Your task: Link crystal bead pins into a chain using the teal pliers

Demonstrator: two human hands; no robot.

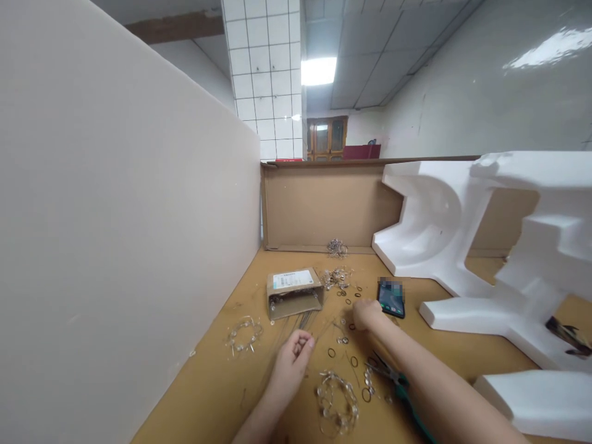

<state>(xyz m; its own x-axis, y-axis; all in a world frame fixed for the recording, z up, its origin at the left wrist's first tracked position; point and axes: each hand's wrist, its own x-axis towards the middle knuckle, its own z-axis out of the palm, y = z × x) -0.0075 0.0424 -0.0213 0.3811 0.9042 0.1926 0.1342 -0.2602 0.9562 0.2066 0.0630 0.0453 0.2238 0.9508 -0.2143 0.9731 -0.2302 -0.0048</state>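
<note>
My left hand (295, 356) is above the table, its thumb pressed to curled fingers; whatever they hold is too small to make out. Thin wires (303, 320) lie just beyond it. My right hand (367, 314) reaches down to the table beside several small dark rings (352, 327), fingers bunched and turned away, so anything in them is hidden. Under my right forearm lie green-handled pliers (401, 385). A ring of wire and clear beads (337, 404) rests near the front, and a similar beaded ring (244, 336) lies to the left.
An open-sided small cardboard box (296, 293) stands at centre, beaded wire pieces (337, 277) behind it. A phone (391, 299) lies right of my right hand. White foam blocks (430, 228) line the right side; a tall white panel (139, 216) borders the left, cardboard (324, 206) the back.
</note>
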